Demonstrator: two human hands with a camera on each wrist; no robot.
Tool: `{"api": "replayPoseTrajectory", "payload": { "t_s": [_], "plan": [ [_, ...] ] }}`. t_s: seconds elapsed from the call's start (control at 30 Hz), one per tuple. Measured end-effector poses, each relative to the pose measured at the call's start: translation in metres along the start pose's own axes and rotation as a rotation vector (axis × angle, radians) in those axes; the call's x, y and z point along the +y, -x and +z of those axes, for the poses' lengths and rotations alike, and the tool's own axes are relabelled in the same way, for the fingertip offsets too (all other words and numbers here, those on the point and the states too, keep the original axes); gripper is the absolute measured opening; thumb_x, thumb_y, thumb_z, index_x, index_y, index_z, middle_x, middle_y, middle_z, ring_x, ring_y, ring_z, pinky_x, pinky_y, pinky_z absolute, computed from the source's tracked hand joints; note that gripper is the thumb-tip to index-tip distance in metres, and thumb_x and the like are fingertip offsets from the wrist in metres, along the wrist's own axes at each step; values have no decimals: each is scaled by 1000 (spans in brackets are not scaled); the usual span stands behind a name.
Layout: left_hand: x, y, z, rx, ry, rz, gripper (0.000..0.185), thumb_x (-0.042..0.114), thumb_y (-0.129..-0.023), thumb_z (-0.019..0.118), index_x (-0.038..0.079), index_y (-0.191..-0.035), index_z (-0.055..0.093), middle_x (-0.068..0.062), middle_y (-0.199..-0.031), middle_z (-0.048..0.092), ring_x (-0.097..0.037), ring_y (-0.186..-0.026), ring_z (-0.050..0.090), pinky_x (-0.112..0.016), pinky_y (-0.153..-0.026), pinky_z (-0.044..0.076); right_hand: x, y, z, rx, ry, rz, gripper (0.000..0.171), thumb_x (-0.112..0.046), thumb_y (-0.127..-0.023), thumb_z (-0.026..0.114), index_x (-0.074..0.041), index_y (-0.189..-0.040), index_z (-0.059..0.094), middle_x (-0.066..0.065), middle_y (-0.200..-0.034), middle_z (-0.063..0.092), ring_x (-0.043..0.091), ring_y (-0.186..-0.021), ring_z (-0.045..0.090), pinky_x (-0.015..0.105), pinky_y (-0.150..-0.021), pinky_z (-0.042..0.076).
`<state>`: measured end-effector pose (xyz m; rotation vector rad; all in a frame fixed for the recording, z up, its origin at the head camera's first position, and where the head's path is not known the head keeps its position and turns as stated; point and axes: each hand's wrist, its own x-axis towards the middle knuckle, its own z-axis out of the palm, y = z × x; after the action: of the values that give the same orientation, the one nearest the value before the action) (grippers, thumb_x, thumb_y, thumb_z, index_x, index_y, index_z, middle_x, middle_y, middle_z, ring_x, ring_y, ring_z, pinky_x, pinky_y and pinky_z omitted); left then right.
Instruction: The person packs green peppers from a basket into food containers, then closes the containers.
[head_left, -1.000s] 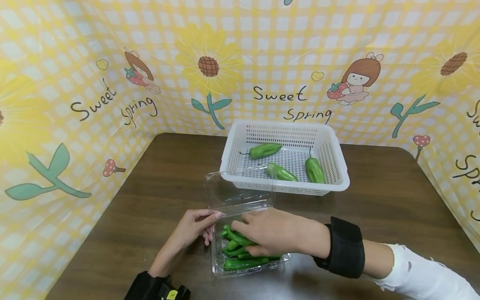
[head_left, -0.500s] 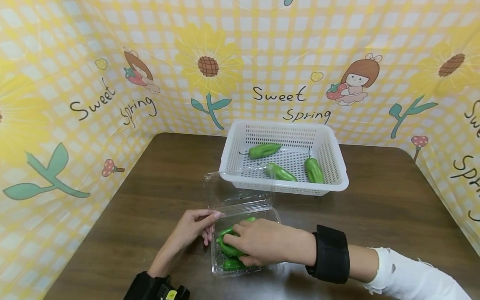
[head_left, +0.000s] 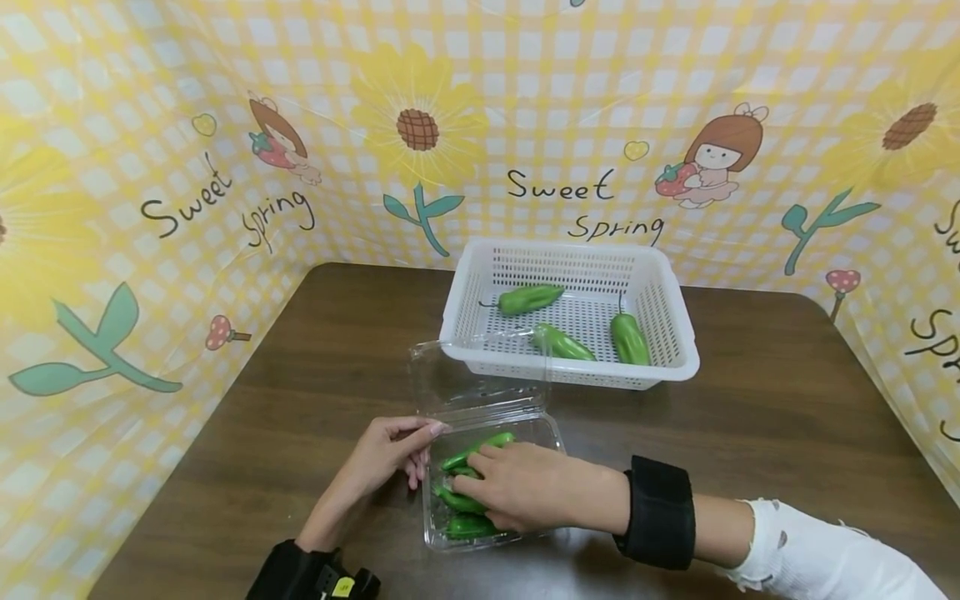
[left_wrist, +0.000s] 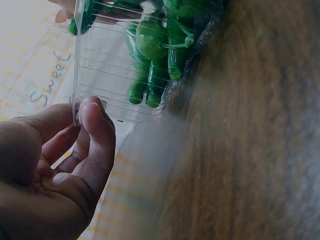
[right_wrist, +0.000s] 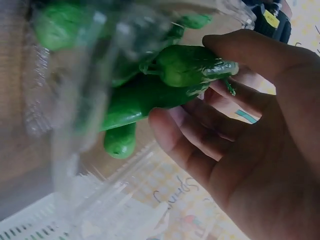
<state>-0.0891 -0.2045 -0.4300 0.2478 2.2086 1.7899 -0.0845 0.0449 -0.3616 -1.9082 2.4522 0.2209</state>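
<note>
Green peppers [head_left: 468, 527] lie in a clear plastic clamshell box [head_left: 495, 546], whose lid [head_left: 480, 375] stands open at the back. My left hand [head_left: 393, 450] pinches the box's left rim near the hinge; the left wrist view shows the thumb and fingertips [left_wrist: 95, 117] on the thin edge. My right hand [head_left: 536, 487] is down in the box, palm over the peppers. In the right wrist view its thumb and curled fingers close round green peppers [right_wrist: 185, 67], with others beyond, blurred behind the box wall. The palm hides part of the pile in the head view.
Behind the box, a white perforated basket [head_left: 678, 367] holds three larger green peppers [head_left: 628, 337]. The clear lid leans close in front of its left corner. All stand on a dark wooden table [head_left: 315, 367], with a yellow checked cloth [head_left: 480, 125] rising along the back and sides.
My right hand has moved left and nearer within the box, shifting the peppers; the pile is more spread, with one showing at the back. My left hand keeps its pinch on the rim.
</note>
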Motion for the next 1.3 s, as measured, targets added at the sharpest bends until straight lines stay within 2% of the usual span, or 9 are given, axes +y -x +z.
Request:
{"api": "replayPoseTrajectory", "payload": {
  "t_s": [0.17,0.6,1.0,1.3],
  "plan": [
    [0,0,0,3,6,-14,35,23,-101,59,-3,-123,67,-8,-69,59,-12,-51,61,-38,-45,58,2,6,8,11,-22,-11,37,-36,-94,66,-21,-125,53,-4,-109,61,10,-101,59,23,-82,57],
    [2,0,0,-5,28,-13,34,21,-101,58,-4,-123,66,-8,-69,59,-12,-52,60,-36,-45,58,7,18,13,-48,-3,34,31,-30,-92,67,-19,-119,56,-3,-111,60,10,-100,57,24,-84,55],
    [1,0,2,3,18,-27,35,23,-101,59,-3,-122,67,-8,-68,59,-12,-51,60,-37,-45,58,8,23,15,-5,-2,15,26,-23,-88,70,-18,-112,60,-3,-106,59,9,-94,56,21,-81,55],
    [2,0,2,0,33,-29,35,23,-101,59,-4,-122,67,-8,-67,58,-12,-51,60,-36,-45,58,8,25,15,9,-13,14,20,-19,-90,66,-18,-109,59,-3,-103,57,9,-92,55,21,-78,55]
  ]
}}
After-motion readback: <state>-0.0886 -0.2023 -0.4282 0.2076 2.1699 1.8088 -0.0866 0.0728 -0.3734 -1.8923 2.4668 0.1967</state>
